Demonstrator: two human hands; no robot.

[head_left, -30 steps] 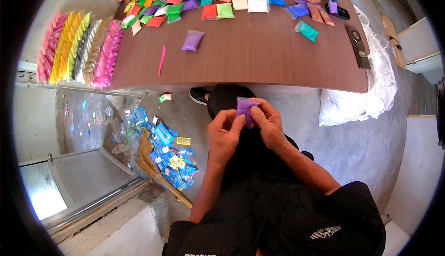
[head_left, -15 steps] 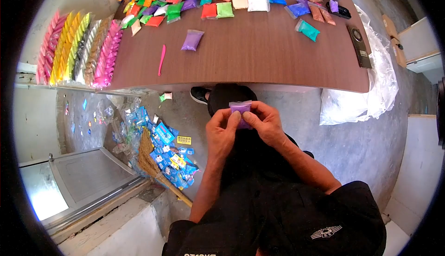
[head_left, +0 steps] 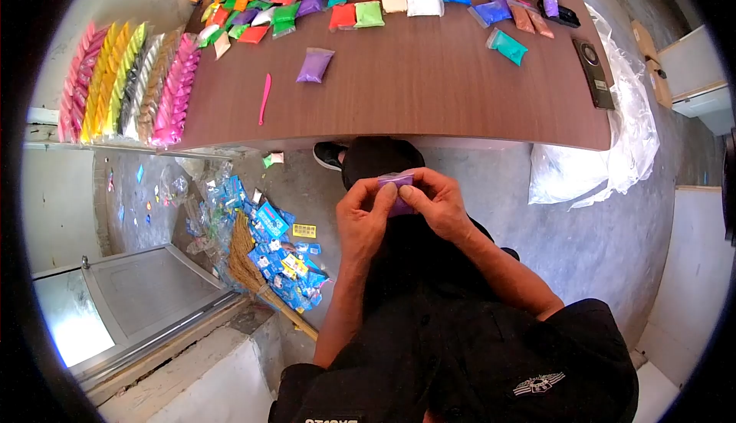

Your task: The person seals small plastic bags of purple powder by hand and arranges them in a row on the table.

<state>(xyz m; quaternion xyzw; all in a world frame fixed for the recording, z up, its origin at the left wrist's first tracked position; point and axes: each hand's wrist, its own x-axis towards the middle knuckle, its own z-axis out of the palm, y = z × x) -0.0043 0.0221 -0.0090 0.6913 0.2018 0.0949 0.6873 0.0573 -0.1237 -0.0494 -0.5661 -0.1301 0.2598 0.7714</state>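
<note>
Between my two hands is a small clear bag of purple clay-like stuff (head_left: 400,207), held above my lap. My left hand (head_left: 363,212) grips its left side, thumb pressed on the front. My right hand (head_left: 437,202) pinches the right side the same way, the two thumbs almost touching. Fingers cover much of the bag; its top edge and a lower part show. On the brown table (head_left: 429,93) ahead lie another purple bag (head_left: 315,65), a pink plastic tool (head_left: 265,100) and a teal bag (head_left: 507,47).
Many colourful bags (head_left: 356,14) crowd the table's far side. A dark flat device (head_left: 593,74) lies at the right edge. Long packs of twisted coloured material (head_left: 130,82) stand left. On the floor are a broom (head_left: 245,258), blue packaging (head_left: 280,262) and clear plastic sheeting (head_left: 594,170).
Both hands stay closed on the purple bag and have shifted very slightly left. The bag's top looks a little more bent over. The view has moved slightly; the table things stay put.
</note>
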